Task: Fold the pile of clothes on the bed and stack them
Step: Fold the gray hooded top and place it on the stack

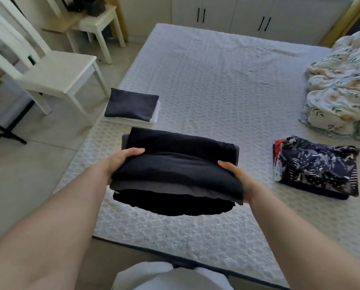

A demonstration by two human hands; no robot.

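A stack of dark folded clothes point(177, 164) is held above the bed point(216, 76), clamped between both hands: the left hand point(120, 162) is wrapped round its left end and the right hand point(235, 176) round its right end, thumbs on top and the other fingers hidden beneath. At least three layers are seen in the grip, a black one on top, a grey one under it and a black one at the bottom.

Beyond the grip and to its left, a small pile point(132, 108) of a dark grey folded piece on white ones lies near the bed's edge. To the right of the grip, a folded patterned navy pile point(315, 168) rests on the bed. No loose garments are seen on the mattress, so the folding is judged largely finished. What appears left is for the held stack to be set down, perhaps onto one of the other piles. A rumpled floral quilt point(340, 84) lies far right.
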